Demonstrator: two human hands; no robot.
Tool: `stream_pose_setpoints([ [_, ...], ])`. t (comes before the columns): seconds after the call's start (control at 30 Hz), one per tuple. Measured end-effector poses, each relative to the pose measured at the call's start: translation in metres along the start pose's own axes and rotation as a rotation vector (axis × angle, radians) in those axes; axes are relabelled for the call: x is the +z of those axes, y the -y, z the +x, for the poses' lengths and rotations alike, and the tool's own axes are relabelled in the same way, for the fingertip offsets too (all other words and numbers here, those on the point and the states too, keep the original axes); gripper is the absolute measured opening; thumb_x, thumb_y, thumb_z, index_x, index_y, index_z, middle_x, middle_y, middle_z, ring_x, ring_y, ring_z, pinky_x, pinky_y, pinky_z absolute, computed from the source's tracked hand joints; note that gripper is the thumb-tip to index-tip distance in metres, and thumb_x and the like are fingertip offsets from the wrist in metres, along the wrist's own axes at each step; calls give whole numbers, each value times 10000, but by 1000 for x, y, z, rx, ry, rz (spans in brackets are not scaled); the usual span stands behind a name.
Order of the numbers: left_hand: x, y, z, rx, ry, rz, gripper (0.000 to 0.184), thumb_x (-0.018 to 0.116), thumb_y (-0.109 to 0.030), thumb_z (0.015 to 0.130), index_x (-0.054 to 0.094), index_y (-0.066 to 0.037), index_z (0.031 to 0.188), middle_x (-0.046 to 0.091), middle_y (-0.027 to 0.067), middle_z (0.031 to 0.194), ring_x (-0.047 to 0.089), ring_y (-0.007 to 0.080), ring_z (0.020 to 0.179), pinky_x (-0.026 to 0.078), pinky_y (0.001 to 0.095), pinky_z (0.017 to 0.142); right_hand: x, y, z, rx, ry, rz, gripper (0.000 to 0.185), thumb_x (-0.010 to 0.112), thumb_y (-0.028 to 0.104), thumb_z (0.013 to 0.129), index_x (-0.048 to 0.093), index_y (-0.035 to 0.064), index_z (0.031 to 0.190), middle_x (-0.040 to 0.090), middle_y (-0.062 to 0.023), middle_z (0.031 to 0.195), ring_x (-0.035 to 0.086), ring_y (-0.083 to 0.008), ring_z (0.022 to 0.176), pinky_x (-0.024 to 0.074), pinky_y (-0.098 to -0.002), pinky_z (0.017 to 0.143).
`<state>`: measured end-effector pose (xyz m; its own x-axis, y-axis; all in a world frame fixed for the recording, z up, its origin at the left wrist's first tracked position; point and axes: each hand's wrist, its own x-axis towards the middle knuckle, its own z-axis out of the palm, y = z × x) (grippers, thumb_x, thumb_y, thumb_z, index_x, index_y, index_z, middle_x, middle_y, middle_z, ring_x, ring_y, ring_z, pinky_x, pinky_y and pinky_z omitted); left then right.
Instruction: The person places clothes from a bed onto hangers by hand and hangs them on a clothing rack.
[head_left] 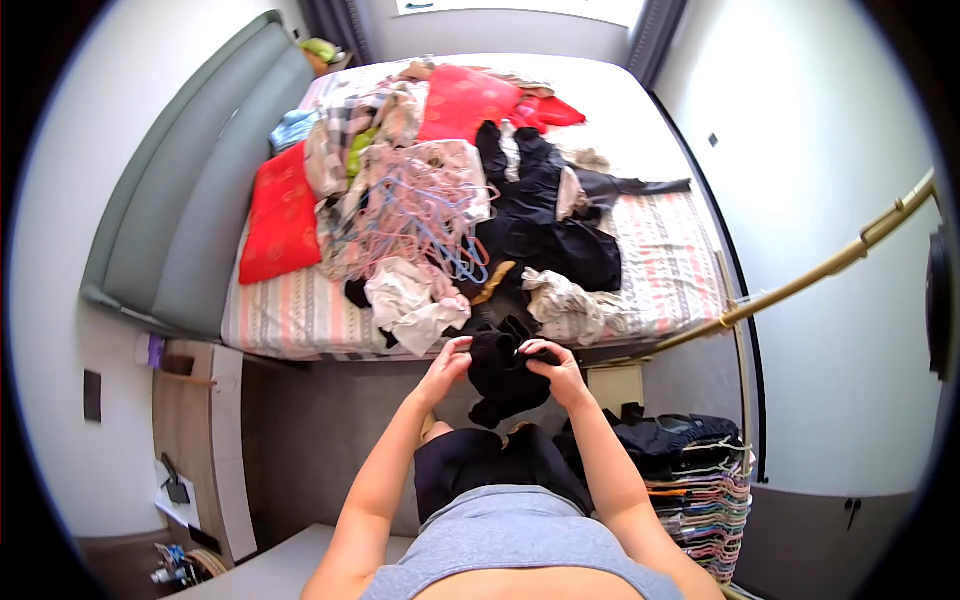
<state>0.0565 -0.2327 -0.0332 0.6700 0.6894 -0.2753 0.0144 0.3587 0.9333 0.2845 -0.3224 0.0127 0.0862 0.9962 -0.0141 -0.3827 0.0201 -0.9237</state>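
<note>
A crumpled black garment hangs between my hands in front of the bed; its exact kind cannot be made out. My left hand pinches its left side, thumb and fingers closed on the cloth. On the opposite side, my right hand is closed on the cloth near an opening in it. Just beyond, on the near edge of the bed, lie a white garment and a pale patterned garment. A tangled heap of pink and blue hangers rests farther back, beside dark clothes.
The bed carries red cushions and mixed clothing. To my right, a gold-coloured rail curves past the bed, above a row of clothes on hangers. A bedside cabinet stands at the left.
</note>
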Motion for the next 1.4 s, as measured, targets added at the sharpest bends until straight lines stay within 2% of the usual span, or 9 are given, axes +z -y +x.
stream_pose_setpoints([
  [0.13,-37,-23,-28,-369,51,-280,503,490,-374,880,329,-125,1287,582,44,976,573,144,875,502,343,682,78,-25,27,-22,270,-331,187,608,-60,706,622,33,867,572,-55,1048,516,-170,1017,364,-300,917],
  [0.2,-58,0,-37,-181,-100,-77,416,492,-140,839,401,-81,1240,582,68,992,570,147,886,504,332,714,115,-45,36,-111,402,-424,283,609,13,764,590,65,1041,521,-53,1162,489,-169,1073,363,-300,922],
  [0.33,-112,-19,-61,-53,-330,-195,338,400,48,679,598,4,949,614,60,897,572,135,822,456,240,759,167,-64,54,478,230,-153,365,623,153,793,551,44,1133,498,-103,1227,464,-188,1114,394,-333,906],
  [0.43,-150,-28,-70,126,-182,34,344,376,55,624,613,7,869,613,53,864,556,127,794,439,235,766,197,-63,74,-335,126,-1073,738,729,251,635,411,48,1270,444,-182,1265,459,-322,1108,344,-393,963],
  [0.6,-181,-56,-69,295,-242,142,352,425,69,597,605,-7,890,578,15,794,518,96,732,425,214,688,249,-108,91,10,300,-932,930,764,384,588,304,44,1320,539,-190,1130,557,-324,996,426,-381,870],
  [0.9,-252,-113,-58,459,-460,-137,345,401,133,688,563,-45,935,577,22,839,517,78,715,420,189,678,260,-182,130,-225,56,-1052,567,685,215,706,447,102,1208,580,-134,1061,610,-297,832,473,-378,754],
  [1.0,-283,-122,-52,344,-549,-315,319,414,129,690,551,-55,911,530,0,784,466,66,650,383,180,614,244,-189,144,85,125,-902,268,676,193,723,624,43,939,631,-154,832,605,-312,810,472,-360,736],
  [1.13,-336,-136,-46,355,-818,429,260,473,51,610,583,-66,814,544,22,764,521,131,673,411,233,608,223,-146,178,113,-88,-515,194,662,143,773,640,-33,849,600,6,693,475,-50,649,411,-235,603],
  [1.4,-342,-132,9,149,-623,1371,271,541,-63,668,671,-180,875,610,62,901,582,268,831,473,379,769,166,-96,256,-149,-374,-862,202,605,54,662,662,44,856,644,-121,798,627,-239,747,475,-299,696],
])
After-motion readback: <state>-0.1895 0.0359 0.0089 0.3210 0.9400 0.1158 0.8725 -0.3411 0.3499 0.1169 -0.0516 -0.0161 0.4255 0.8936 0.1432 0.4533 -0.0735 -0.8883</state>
